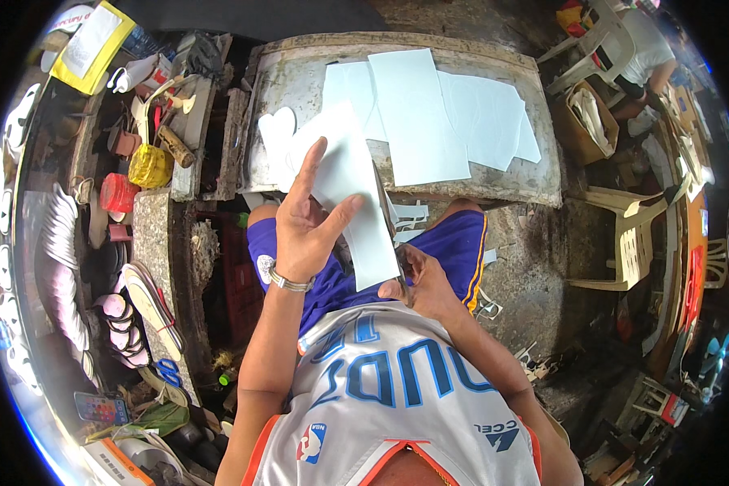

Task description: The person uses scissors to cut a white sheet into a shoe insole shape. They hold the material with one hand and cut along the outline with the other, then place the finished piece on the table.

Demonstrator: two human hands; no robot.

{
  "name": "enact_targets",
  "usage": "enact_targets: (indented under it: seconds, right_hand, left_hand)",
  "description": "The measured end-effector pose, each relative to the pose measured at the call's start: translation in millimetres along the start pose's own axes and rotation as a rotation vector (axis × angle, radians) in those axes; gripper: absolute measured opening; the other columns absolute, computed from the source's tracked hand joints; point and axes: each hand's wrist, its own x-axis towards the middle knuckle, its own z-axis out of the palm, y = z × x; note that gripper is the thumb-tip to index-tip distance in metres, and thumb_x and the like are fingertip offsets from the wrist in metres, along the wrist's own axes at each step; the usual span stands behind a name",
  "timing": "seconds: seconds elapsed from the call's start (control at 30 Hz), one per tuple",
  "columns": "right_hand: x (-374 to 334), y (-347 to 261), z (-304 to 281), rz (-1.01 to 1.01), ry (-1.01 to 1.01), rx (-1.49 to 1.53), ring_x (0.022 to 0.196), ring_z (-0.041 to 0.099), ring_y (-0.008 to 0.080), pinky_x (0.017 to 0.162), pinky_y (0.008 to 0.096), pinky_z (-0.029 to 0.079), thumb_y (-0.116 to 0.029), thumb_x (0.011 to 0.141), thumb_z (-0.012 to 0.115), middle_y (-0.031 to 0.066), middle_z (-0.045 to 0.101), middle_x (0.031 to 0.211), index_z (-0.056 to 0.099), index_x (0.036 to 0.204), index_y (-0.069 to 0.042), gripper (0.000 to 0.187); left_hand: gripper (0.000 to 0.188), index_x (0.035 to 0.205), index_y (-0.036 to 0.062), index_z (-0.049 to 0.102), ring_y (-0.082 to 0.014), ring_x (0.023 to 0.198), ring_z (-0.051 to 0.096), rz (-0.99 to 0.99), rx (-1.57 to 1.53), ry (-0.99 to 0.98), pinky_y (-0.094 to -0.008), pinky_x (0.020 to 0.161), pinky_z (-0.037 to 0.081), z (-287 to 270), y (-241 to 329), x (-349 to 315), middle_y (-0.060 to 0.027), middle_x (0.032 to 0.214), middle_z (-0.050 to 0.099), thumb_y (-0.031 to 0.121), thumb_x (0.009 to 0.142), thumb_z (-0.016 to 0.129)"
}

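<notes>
My left hand [304, 235], with a bracelet at the wrist, grips a white sheet [368, 243] over my lap. Its thumb rests on top, its forefinger stretches along the left side, and the other fingers are hidden beneath. At the sheet's lower right edge, my right hand [429, 283] is closed round what look like dark scissors, mostly hidden by the hand and sheet. Beyond, more white sheets [421, 121] with faint curved outlines lie overlapping on a worn low table [514, 182]. White rounded cut pieces [277, 134] lie on its left side.
Left, a cluttered bench holds a yellow tape roll [150, 166], a red roll [120, 193], sandals [152, 308] and a phone [101, 408]. Right stand a plastic chair [624, 243] and a cardboard box [589, 130]; another person [648, 57] sits far right. White offcuts [490, 306] litter the floor.
</notes>
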Motion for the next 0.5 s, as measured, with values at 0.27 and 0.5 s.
enact_targets:
  seconds: [0.27,0.5]
  right_hand:
    - [-3.9,-9.9,0.2,0.062,0.025,-0.054,0.095,0.061,0.0082,0.087,0.0277,0.05,-0.032,0.076,0.101,0.0012,0.067,0.1,0.066,0.108,-0.002,0.056]
    - [-6.9,-17.8,4.8,0.032,0.058,-0.075,0.086,0.063,0.0102,0.077,0.0292,0.052,-0.03,0.077,0.099,0.0042,0.071,0.092,0.069,0.103,0.0,0.05]
  left_hand:
    - [0.092,0.166,0.0011,0.035,-0.01,0.118,0.064,0.012,0.037,0.038,-0.0234,0.089,0.057,2.2,3.6,-2.1,-0.013,0.163,0.048,-0.001,0.089,0.084]
    - [0.091,0.167,-0.0014,0.031,-0.0162,0.138,0.053,-0.038,0.043,0.003,-0.0324,0.109,0.052,1.6,6.8,-2.4,-0.0143,0.166,0.043,-0.006,0.09,0.08]
